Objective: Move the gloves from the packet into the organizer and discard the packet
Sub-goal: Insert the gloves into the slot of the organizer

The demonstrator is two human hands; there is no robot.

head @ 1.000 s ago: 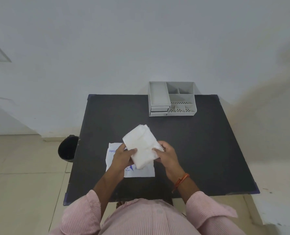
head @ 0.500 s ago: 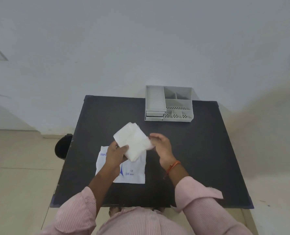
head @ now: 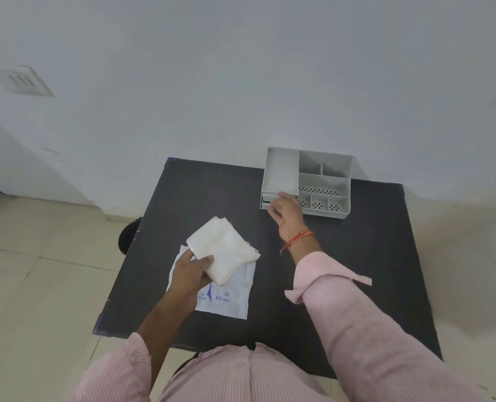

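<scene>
A folded white stack of gloves (head: 223, 248) is held above the table by my left hand (head: 189, 273), thumb on top. Under it the flat white packet (head: 229, 297) with blue print lies on the black table (head: 357, 256). The grey organizer (head: 307, 181) stands at the table's far edge, with one long tray on its left and smaller compartments on its right. My right hand (head: 286, 215) is stretched out to the organizer's front left corner, fingers at the small drawer there; whether it grips the drawer is hidden.
A black bin (head: 127, 235) stands on the tiled floor by the table's left edge. A white wall rises right behind the organizer. My pink sleeves cover the near part of the table.
My right hand has let go of the gloves and reached forward to the organizer's front left corner. My left hand alone now holds the gloves. The view has shifted.
</scene>
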